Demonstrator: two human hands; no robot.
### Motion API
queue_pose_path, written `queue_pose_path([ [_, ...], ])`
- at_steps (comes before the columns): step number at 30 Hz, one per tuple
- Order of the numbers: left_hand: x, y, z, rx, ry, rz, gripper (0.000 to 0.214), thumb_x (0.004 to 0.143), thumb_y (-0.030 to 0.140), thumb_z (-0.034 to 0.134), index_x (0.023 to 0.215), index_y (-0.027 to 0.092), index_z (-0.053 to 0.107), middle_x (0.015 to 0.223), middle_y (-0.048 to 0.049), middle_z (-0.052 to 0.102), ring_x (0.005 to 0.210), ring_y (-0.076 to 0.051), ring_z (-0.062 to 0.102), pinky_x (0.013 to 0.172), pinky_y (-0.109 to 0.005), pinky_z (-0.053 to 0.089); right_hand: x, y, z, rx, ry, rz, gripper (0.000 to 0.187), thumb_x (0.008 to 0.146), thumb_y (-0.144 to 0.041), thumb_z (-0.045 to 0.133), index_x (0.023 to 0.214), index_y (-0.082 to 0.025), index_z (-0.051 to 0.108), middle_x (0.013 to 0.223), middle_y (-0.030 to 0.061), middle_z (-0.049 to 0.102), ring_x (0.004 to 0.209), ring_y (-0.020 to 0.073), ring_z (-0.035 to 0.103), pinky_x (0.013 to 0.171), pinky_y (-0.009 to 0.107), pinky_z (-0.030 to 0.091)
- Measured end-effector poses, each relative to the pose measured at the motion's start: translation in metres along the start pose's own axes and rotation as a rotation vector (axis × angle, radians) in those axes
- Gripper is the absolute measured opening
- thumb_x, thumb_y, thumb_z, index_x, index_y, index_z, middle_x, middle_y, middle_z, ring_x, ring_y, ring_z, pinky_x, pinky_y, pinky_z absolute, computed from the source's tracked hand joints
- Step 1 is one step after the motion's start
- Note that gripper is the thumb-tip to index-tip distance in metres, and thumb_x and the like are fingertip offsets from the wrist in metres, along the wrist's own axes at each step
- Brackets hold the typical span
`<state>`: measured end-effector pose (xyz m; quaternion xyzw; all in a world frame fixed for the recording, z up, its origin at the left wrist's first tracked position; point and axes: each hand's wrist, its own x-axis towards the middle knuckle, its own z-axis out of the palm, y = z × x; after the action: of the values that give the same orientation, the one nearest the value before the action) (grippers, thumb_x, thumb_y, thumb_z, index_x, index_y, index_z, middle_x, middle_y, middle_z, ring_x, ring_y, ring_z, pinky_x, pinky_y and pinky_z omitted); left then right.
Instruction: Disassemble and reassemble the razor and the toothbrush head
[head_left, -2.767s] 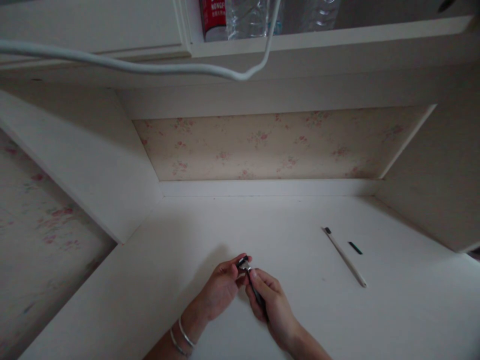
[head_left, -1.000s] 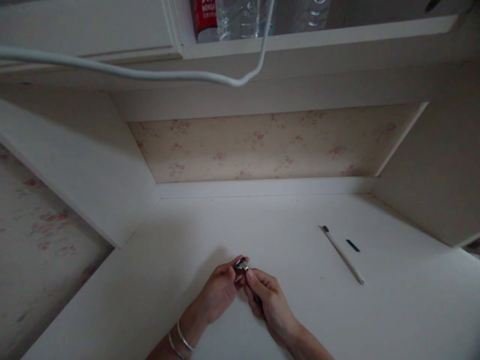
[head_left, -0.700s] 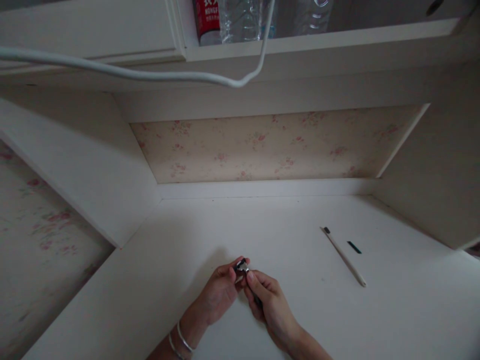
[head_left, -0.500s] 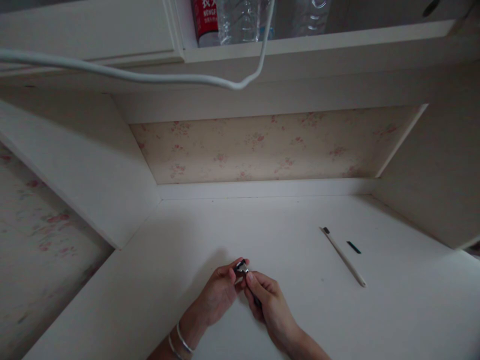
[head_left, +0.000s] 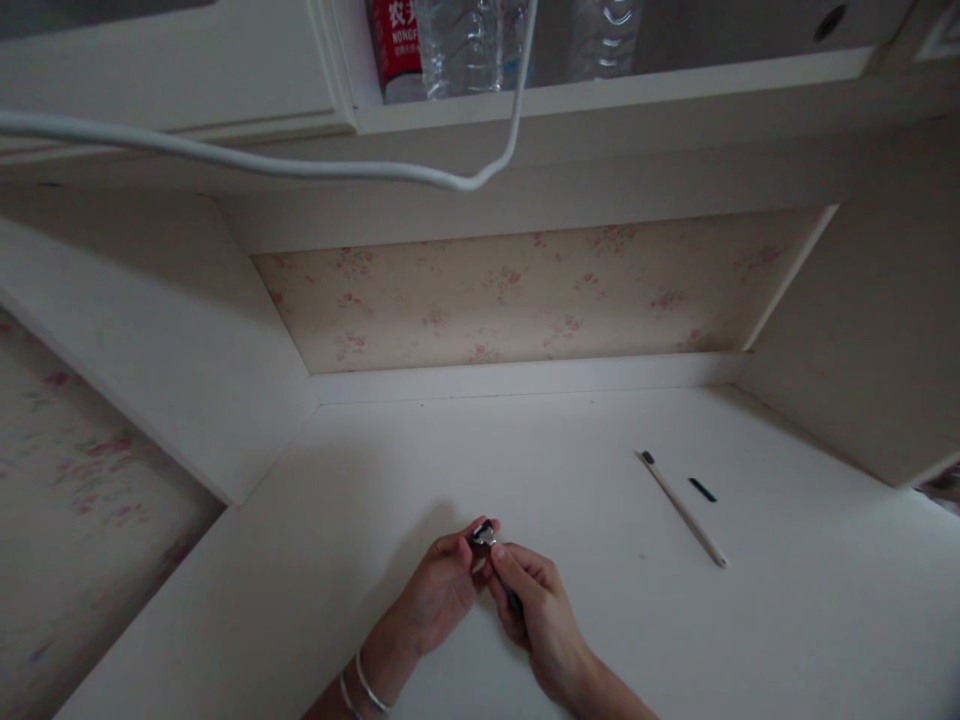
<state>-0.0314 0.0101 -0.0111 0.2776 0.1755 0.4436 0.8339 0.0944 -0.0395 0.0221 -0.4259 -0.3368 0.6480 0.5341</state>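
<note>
Both hands meet over the front middle of a white desk [head_left: 615,620]. My left hand [head_left: 442,590], with thin bracelets on the wrist, pinches the shiny head of a small dark razor-like tool [head_left: 484,537] between thumb and fingers. My right hand [head_left: 536,610] is wrapped round the tool's dark handle, index finger pressed just behind the head. The handle is mostly hidden in that hand. The light is dim and the tool's details are hard to make out.
A thin white stick with a dark tip [head_left: 682,508] lies on the desk to the right, a small dark piece [head_left: 703,489] beside it. A white cable [head_left: 300,165] hangs across the top. Bottles [head_left: 457,40] stand on the shelf above. Floral panel [head_left: 525,300] backs the desk.
Both hands stay closed on the tool in the same spot, with only slight finger shifts. The view has tilted a little.
</note>
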Motion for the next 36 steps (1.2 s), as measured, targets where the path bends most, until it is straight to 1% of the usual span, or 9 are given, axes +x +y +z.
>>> queue_pose_path([
  [4,-0.0003,0.0012,0.0024,-0.005,0.002,-0.009,0.023,0.073,0.025,0.073,0.096,0.021,0.073,0.108,-0.0051,0.07,0.088,-0.016,0.061,0.081,-0.029,0.043,0.0004,0.0016,-0.0006,0.007,0.013,0.012,0.047,0.079,-0.058,0.057,0.059,-0.016,0.05,0.039,-0.0085,0.034,0.032,0.0024,0.019,0.032,0.017,0.009],
  [10,-0.0003,0.0016,0.0029,-0.05,-0.012,-0.017,0.023,0.074,0.025,0.073,0.096,0.021,0.073,0.107,-0.0041,0.071,0.08,-0.014,0.061,0.077,-0.028,0.044,0.0014,0.0026,-0.0015,0.029,0.007,0.036,0.044,0.08,-0.057,0.057,0.065,-0.015,0.054,0.04,-0.0088,0.035,0.032,0.0019,0.018,0.032,0.016,0.009],
  [13,-0.0002,0.001,0.0022,-0.053,-0.016,-0.016,0.024,0.075,0.026,0.072,0.098,0.019,0.072,0.108,-0.0048,0.071,0.078,-0.014,0.06,0.077,-0.028,0.044,0.0014,0.0024,-0.0013,0.039,0.014,0.031,0.044,0.08,-0.056,0.057,0.064,-0.015,0.053,0.04,-0.0087,0.035,0.032,0.0019,0.019,0.032,0.016,0.01],
  [18,0.0002,0.0004,0.0016,-0.057,-0.006,-0.013,0.024,0.075,0.025,0.072,0.098,0.019,0.072,0.108,-0.0048,0.071,0.08,-0.014,0.061,0.079,-0.029,0.044,0.002,0.0046,-0.0014,0.036,0.009,0.03,0.043,0.082,-0.054,0.056,0.065,-0.015,0.053,0.04,-0.0088,0.035,0.032,0.0018,0.018,0.032,0.016,0.009],
  [22,0.0009,0.0004,0.0004,-0.062,0.011,-0.025,0.022,0.077,0.025,0.069,0.098,0.018,0.072,0.108,-0.0057,0.07,0.084,-0.016,0.061,0.079,-0.029,0.045,0.0027,0.0057,-0.0003,0.026,0.023,0.028,0.044,0.081,-0.056,0.056,0.065,-0.015,0.054,0.04,-0.0086,0.035,0.032,0.0019,0.018,0.032,0.017,0.009],
  [26,0.0015,-0.0002,-0.0004,-0.081,0.019,-0.037,0.02,0.078,0.025,0.069,0.097,0.017,0.072,0.107,-0.0058,0.07,0.087,-0.017,0.062,0.077,-0.028,0.045,0.0026,0.0067,0.0013,0.032,0.03,0.017,0.043,0.081,-0.055,0.056,0.066,-0.015,0.054,0.041,-0.0087,0.035,0.033,0.0023,0.019,0.032,0.017,0.01],
  [32,0.0022,-0.0016,0.001,-0.1,0.007,-0.057,0.021,0.08,0.026,0.066,0.099,0.018,0.07,0.109,-0.0057,0.07,0.085,-0.016,0.062,0.072,-0.028,0.046,0.0029,0.008,0.0039,0.036,0.025,-0.024,0.043,0.082,-0.055,0.055,0.065,-0.015,0.054,0.042,-0.0089,0.033,0.035,0.0029,0.019,0.033,0.018,0.01],
  [36,0.0022,-0.0014,0.0036,-0.11,0.009,-0.057,0.021,0.078,0.025,0.068,0.098,0.017,0.071,0.108,-0.0057,0.07,0.088,-0.016,0.061,0.079,-0.028,0.045,0.0029,0.0065,0.0045,0.003,0.037,-0.041,0.044,0.083,-0.055,0.053,0.064,-0.015,0.053,0.042,-0.0088,0.033,0.034,0.003,0.019,0.035,0.019,0.011],
])
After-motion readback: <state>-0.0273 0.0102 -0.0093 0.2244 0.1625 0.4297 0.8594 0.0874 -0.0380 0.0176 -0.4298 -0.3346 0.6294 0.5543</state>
